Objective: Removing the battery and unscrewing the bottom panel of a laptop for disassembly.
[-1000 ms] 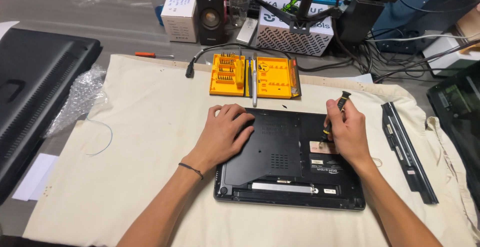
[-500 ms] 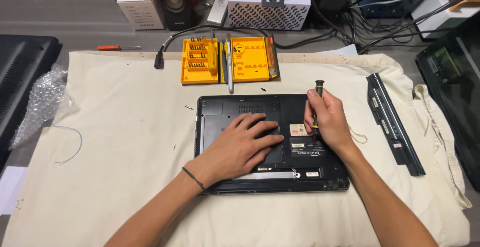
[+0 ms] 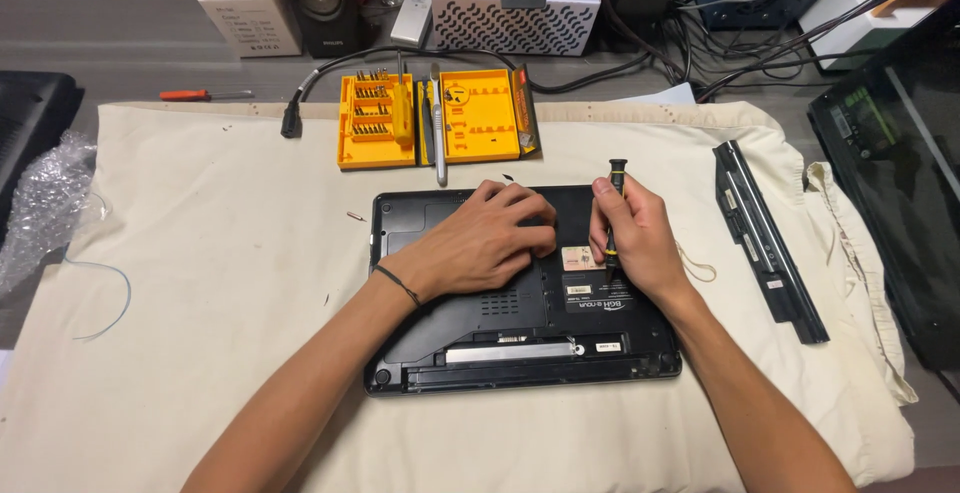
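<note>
Bare forearms, left wrist — thin dark band, perhaps cord

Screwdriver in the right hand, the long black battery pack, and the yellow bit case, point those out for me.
Screwdriver (image 3: pixel 614 203), head view: on its black handle above the fingers.
Battery pack (image 3: pixel 768 243), head view: middle of its long black body.
Yellow bit case (image 3: pixel 482 118), head view: its open right half.

Open cloth left of laptop; battery blocks right.

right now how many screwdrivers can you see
3. A black screwdriver upright in the right hand over the laptop; an orange-handled screwdriver on the desk, upper left; a grey driver between the yellow bit-case halves. Others may be hidden.
</note>
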